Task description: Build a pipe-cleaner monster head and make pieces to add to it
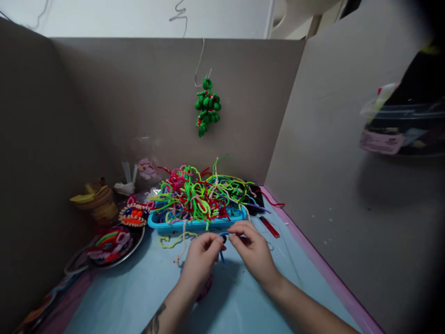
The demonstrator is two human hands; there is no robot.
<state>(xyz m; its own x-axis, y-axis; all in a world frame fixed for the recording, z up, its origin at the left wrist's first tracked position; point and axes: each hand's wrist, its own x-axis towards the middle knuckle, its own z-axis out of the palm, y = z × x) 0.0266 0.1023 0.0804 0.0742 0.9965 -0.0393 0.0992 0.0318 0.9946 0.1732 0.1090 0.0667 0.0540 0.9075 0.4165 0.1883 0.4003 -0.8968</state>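
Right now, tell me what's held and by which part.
A blue strand: the left fingers pinch it partway along; the right fingers meet its upper part, their grip unclear.

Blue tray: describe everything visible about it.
The blue tray looks plastic, shallow and round-cornered. It sits upright, long side across, on the light-blue tabletop before the gray panel. Tangled multicolored strands overfill it, some hanging over its rim and hiding most of its inside. Whether the right hand touches it is unclear.

The pale-blue, pink-edged table (295, 260) carries a bright blue rectangular plastic tray (167, 228), a round, shiny-rimmed dark plate (140, 238) left of it, a slim red bar (270, 227) at its right and a yellow-green fuzzy strip (167, 245) in front.
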